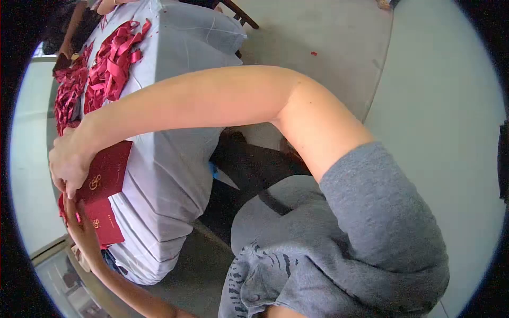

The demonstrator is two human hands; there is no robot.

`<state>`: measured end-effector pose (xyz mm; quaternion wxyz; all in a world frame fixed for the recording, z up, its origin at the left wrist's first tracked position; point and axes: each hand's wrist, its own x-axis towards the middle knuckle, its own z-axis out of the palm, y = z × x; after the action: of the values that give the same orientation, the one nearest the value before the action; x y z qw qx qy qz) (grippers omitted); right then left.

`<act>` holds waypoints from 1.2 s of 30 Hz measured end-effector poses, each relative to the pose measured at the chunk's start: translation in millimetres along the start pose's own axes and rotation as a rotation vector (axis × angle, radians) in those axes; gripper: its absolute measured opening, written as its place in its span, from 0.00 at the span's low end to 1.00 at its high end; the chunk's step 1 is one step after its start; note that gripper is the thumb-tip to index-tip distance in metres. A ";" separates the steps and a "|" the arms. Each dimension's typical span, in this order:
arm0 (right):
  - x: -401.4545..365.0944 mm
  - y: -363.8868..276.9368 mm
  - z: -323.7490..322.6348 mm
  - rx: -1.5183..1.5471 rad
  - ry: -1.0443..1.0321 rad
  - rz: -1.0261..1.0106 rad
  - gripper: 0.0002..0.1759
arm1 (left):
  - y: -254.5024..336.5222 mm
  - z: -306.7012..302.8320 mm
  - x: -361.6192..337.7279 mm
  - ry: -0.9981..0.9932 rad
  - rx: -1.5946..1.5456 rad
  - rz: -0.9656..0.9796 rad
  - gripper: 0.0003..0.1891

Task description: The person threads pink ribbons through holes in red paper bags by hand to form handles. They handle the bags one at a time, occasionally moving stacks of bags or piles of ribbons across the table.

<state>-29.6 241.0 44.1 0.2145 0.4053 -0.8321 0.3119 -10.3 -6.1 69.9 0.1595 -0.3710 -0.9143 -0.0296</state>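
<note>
My right hand (pixel 71 161) reaches over the table's far side, fingers curled together in a pinch. Just below it in the view, my left hand (pixel 81 230) has its fingers drawn together, its fingertips almost meeting the right ones. What the fingertips hold is too small and hidden to name; a speck of pink shows at the left fingers. Under and beside the right hand is a dark red card or box (pixel 112 170) with a gold emblem. A second dark red piece (pixel 107 225) with the same emblem lies by my left hand, partly covered.
A pale cloth covers the table (pixel 172 164), hanging in folds. Heaps of red ribbon (pixel 113 66) lie at its upper end, near another person's arm (pixel 71 34). Dark wooden furniture legs (pixel 241 13) stand beyond. A glass-fronted cabinet (pixel 69 283) is at lower left. A small red scrap (pixel 314 53) lies on the floor.
</note>
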 end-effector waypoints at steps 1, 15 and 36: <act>-2.6 -0.3 -3.5 0.010 0.020 -0.010 0.32 | 3.7 -4.5 5.2 -0.025 0.074 0.042 0.17; -161.8 110.7 7.6 0.008 0.922 0.514 0.08 | 58.3 -1.2 15.0 0.192 -0.145 -0.040 0.08; -94.1 119.6 3.3 -0.333 0.635 0.687 0.14 | 36.9 27.6 32.9 0.358 -0.293 -0.181 0.08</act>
<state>-72.1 346.6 -56.9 0.4041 -0.0472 -0.8496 0.3357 -14.5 47.3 51.8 0.2601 -0.2957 -0.8869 -0.2415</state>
